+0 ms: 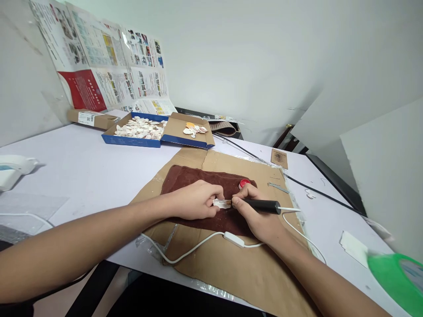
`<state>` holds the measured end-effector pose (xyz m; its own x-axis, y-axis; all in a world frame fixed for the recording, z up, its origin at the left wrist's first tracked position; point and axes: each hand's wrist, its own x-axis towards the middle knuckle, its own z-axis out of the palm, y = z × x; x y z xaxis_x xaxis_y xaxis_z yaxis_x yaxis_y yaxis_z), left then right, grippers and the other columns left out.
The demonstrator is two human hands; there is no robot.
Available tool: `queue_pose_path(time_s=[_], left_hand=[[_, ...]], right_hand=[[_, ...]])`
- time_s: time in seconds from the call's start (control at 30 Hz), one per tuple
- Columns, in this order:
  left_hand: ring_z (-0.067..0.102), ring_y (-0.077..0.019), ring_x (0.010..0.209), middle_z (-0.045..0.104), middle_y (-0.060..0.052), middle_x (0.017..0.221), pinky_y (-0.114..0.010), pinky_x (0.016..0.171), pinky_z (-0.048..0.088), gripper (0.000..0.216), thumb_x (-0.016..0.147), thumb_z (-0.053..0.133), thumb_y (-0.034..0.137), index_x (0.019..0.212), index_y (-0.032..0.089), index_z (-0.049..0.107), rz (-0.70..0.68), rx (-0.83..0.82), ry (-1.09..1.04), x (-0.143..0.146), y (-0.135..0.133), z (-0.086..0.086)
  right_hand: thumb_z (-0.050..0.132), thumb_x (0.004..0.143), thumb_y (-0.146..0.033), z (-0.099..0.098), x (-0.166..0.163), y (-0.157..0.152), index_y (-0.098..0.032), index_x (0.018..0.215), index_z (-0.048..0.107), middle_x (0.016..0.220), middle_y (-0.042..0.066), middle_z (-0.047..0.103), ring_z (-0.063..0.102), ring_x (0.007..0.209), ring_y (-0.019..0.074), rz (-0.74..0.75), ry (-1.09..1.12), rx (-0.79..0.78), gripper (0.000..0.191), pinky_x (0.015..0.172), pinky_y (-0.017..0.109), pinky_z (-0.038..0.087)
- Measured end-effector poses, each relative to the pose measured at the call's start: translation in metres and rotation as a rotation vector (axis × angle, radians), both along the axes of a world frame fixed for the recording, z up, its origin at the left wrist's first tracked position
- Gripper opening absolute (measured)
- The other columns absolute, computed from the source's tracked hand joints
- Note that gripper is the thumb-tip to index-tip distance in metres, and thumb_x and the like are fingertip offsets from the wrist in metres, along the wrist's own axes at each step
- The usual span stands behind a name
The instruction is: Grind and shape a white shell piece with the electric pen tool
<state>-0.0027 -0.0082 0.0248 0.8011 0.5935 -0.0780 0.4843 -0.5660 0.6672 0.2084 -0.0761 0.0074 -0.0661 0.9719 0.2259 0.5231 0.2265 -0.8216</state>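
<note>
Between its thumb and fingers, my left hand (pixel 200 200) pinches a small white shell-like piece (pixel 222 204) above a folded brown cloth (pixel 185 180). My right hand (pixel 253 211) grips a corded pen-like tool (pixel 264 206) with a thick black handle. The tool's brownish front end meets or nearly meets the right end of the white piece; exact contact is too small to tell. Just behind my right fingers sits a small round red-and-white container (pixel 243 183) on the cloth. A white cord (pixel 291 209) leaves the handle's back end.
Cardboard (pixel 211 259) lies under the cloth, crossed by a cord with a white inline switch (pixel 234 239). Metal tweezers (pixel 278 188) rest at right. Behind stands an open blue box (pixel 132 140) of similar white pieces. A green tape roll (pixel 393 275) is at front right.
</note>
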Motion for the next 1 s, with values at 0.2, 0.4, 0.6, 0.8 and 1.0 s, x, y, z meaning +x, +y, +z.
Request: queue_pose_path(time_s=[0.2, 0.4, 0.6, 0.8, 1.0], left_hand=[[0.057, -0.0144, 0.063, 0.06, 0.005, 0.07, -0.026, 0.062, 0.04, 0.025, 0.077, 0.061, 0.011, 0.101, 0.02, 0.063, 0.007, -0.005, 0.004, 0.001, 0.0, -0.001], [0.059, -0.0148, 0.065, 0.061, 0.005, 0.071, -0.026, 0.063, 0.041, 0.025, 0.079, 0.062, 0.012, 0.102, 0.02, 0.064, -0.005, 0.02, 0.013, 0.0, 0.0, -0.002], [0.062, -0.017, 0.066, 0.066, 0.002, 0.074, -0.028, 0.063, 0.042, 0.016, 0.087, 0.063, 0.018, 0.102, 0.019, 0.067, 0.001, 0.034, 0.063, -0.001, -0.002, 0.002], [0.064, -0.0186, 0.069, 0.067, 0.001, 0.075, -0.029, 0.067, 0.044, 0.014, 0.094, 0.062, 0.024, 0.106, 0.019, 0.066, -0.026, 0.05, 0.07, -0.001, -0.001, 0.003], [0.065, -0.0195, 0.074, 0.067, 0.0, 0.078, -0.029, 0.069, 0.043, 0.005, 0.094, 0.063, 0.023, 0.097, 0.02, 0.063, -0.026, 0.058, 0.068, -0.001, -0.003, 0.003]], right_hand=[[0.064, 0.093, -0.041, 0.003, 0.002, 0.002, -0.024, 0.072, 0.056, 0.073, -0.001, 0.059, 0.055, 0.07, 0.0179, 0.017, -0.03, 0.019, 0.029, 0.067, 0.033, 0.043], [0.064, 0.092, -0.04, 0.005, 0.001, 0.001, -0.024, 0.071, 0.054, 0.072, -0.001, 0.06, 0.055, 0.069, 0.0179, 0.016, -0.053, 0.019, 0.028, 0.066, 0.032, 0.043], [0.065, 0.088, -0.035, 0.007, -0.002, -0.004, -0.025, 0.071, 0.048, 0.065, -0.001, 0.06, 0.05, 0.06, 0.0163, 0.1, -0.083, 0.031, 0.026, 0.058, 0.031, 0.039], [0.065, 0.087, -0.035, 0.005, -0.002, -0.006, -0.026, 0.07, 0.042, 0.061, -0.003, 0.054, 0.044, 0.056, 0.0147, 0.149, -0.08, 0.063, 0.031, 0.054, 0.03, 0.036], [0.062, 0.088, -0.035, -0.003, -0.003, -0.001, -0.025, 0.069, 0.044, 0.064, -0.002, 0.058, 0.05, 0.059, 0.0154, 0.084, -0.033, 0.091, 0.028, 0.057, 0.031, 0.039]])
